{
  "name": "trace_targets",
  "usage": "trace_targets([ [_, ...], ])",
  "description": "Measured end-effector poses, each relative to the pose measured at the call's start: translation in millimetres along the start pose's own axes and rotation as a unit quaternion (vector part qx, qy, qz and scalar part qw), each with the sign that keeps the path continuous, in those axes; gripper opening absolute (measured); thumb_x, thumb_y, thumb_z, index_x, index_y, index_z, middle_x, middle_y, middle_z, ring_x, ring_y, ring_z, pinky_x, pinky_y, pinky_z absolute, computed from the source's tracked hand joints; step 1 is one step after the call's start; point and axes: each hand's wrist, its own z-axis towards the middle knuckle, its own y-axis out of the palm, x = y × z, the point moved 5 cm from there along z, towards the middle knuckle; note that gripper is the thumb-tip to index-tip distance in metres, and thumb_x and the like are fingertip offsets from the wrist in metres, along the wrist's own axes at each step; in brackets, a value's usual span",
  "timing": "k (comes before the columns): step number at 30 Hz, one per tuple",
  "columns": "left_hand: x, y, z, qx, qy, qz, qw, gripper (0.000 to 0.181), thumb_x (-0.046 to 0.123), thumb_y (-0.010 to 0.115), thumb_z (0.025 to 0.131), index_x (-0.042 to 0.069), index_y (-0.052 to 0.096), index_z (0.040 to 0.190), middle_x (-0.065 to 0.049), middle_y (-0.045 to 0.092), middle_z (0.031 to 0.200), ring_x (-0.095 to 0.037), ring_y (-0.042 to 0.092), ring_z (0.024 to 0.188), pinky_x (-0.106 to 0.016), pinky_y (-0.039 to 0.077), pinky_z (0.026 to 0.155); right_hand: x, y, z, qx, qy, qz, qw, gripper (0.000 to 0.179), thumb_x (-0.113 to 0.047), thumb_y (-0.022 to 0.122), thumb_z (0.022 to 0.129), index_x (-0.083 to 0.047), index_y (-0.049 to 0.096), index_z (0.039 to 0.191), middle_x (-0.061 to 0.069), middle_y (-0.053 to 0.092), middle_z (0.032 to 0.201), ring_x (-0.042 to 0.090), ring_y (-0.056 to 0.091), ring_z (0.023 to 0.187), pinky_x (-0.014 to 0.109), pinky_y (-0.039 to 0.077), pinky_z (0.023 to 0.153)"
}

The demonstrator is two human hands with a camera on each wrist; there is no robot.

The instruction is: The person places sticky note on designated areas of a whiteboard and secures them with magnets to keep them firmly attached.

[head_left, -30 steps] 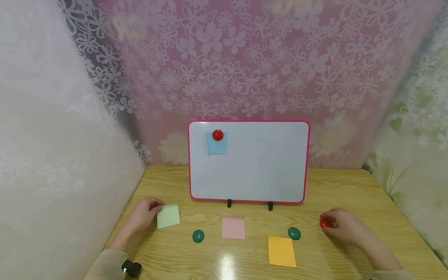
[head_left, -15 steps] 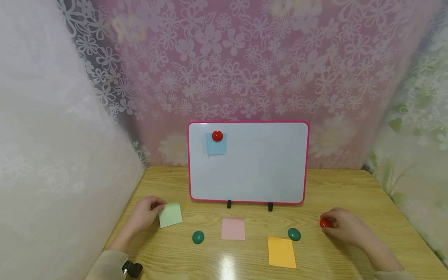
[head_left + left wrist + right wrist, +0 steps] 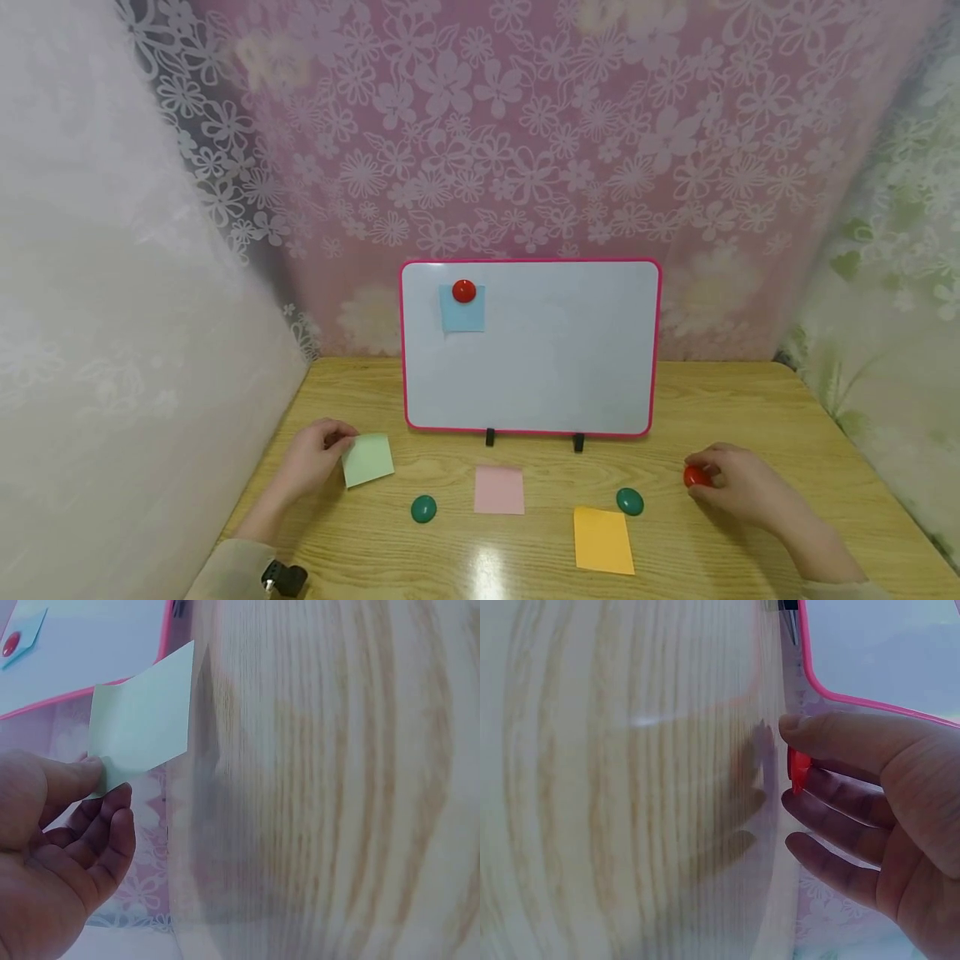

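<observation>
My left hand [image 3: 311, 457] pinches a pale green sticky note [image 3: 368, 460] by one corner, between thumb and fingers. In the left wrist view the note [image 3: 142, 712] stands clear of the wood, its shadow beside it. At the right, my right hand [image 3: 738, 483] grips a round red magnet [image 3: 696, 476] between thumb and fingertips. The right wrist view shows the magnet [image 3: 798, 769] edge-on, partly covered by the fingers. Between the hands stands a pink-framed whiteboard [image 3: 555, 358], where another red magnet [image 3: 464, 291] holds a blue sticky note [image 3: 462, 315] at upper left.
On the wooden table [image 3: 720, 408] lie a pink sticky note [image 3: 499, 490] and an orange one [image 3: 603, 542]. One green magnet [image 3: 423, 509] is left of the pink note; a second green magnet [image 3: 630, 502] sits by the orange note. Black feet [image 3: 578, 442] support the board.
The green note has shifted slightly right and turned a little in my left hand. My right hand has stayed almost still with the red magnet.
</observation>
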Motion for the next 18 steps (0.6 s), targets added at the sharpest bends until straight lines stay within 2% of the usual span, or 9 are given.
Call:
trace_targets([
  [9,3.3,1.7,-1.1,0.008,0.013,-0.002,0.9999,0.013,0.005,0.068,0.105,0.007,0.078,0.112,-0.005,0.071,0.109,-0.019,0.064,0.096,-0.037,0.055,0.081,-1,-2,-1.2,0.017,0.002,-0.006,0.9998,0.038,-0.021,0.092,0.085,-0.003,0.078,0.116,0.0,0.071,0.104,0.021,0.07,0.091,0.038,0.059,0.076],
  [18,16.6,5.4,2.7,0.017,0.022,0.002,0.9996,0.013,0.008,0.069,0.105,0.011,0.079,0.113,-0.003,0.072,0.109,-0.017,0.065,0.094,-0.035,0.055,0.079,-10,-6,1.1,0.039,-0.017,-0.004,0.9991,0.035,-0.021,0.091,0.086,-0.004,0.079,0.115,-0.003,0.071,0.103,0.019,0.071,0.089,0.037,0.06,0.075],
])
